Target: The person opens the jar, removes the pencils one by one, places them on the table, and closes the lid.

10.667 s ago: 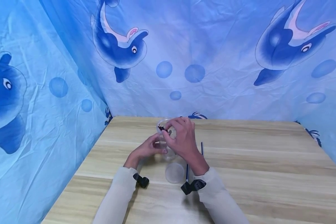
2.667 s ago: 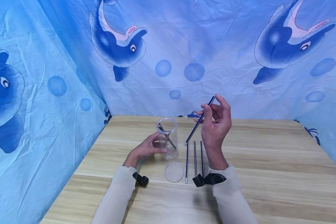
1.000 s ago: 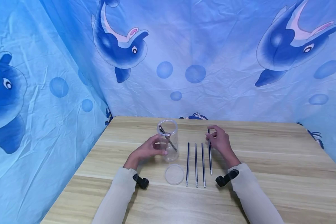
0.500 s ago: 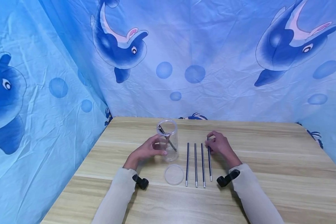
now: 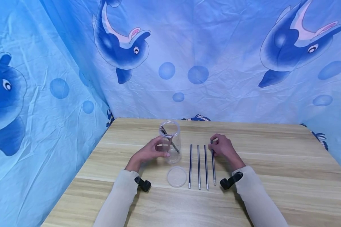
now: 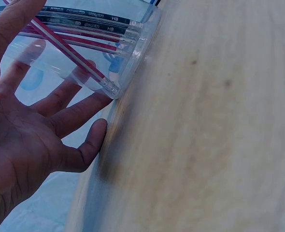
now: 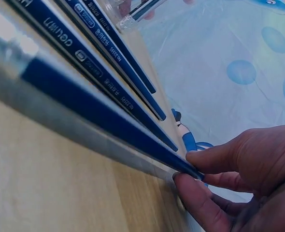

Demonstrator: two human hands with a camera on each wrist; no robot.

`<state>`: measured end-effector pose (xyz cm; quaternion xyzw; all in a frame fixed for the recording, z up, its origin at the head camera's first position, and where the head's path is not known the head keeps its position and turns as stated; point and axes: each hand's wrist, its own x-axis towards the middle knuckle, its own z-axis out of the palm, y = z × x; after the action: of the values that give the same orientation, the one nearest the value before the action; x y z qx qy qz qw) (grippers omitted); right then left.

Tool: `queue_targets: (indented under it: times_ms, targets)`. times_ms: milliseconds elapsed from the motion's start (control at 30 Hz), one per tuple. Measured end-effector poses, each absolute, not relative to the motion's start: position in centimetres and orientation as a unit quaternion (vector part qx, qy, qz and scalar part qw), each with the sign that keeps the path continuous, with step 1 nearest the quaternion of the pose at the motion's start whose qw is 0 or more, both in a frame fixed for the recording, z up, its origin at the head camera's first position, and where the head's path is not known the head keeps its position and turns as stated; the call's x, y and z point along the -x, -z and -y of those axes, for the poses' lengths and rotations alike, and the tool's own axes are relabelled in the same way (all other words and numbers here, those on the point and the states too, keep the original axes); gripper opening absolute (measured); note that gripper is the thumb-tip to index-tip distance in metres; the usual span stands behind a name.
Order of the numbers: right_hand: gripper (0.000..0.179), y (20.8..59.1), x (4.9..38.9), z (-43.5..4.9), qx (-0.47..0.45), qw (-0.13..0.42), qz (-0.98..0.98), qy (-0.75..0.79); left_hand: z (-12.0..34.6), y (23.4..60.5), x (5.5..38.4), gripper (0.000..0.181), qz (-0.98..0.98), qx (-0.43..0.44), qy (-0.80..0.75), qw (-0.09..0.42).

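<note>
Your right fingers point(image 7: 217, 158) pinch a slim, straight, glossy dark-blue pencil point(image 7: 108, 118) with a silvery end, your left fingers point(image 6: 79, 118) holding a clear, cylindrical plastic jar point(image 5: 174, 142).

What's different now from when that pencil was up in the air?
The right hand has brought the dark blue pencil down to the right of the row of three pencils, and still pinches its far end. The left hand still holds the clear jar; the row and round lid lie unmoved.
</note>
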<state>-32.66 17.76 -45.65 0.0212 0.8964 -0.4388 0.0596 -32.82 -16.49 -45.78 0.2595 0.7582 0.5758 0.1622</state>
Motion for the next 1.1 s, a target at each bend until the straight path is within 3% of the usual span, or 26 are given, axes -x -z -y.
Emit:
queue_targets:
  times_ms: [333,1100]
  targets:
    - [0.024,46.05,32.38,-17.68,-0.001,0.046,-0.915,0.402,16.49,45.90,32.97,0.064,-0.763,-0.261,-0.569,0.159]
    - [0.028,45.50,32.07,-17.04,-0.020,0.081,-0.914,0.397,16.72,46.13,33.17,0.080,-0.754,-0.271,-0.576,0.163]
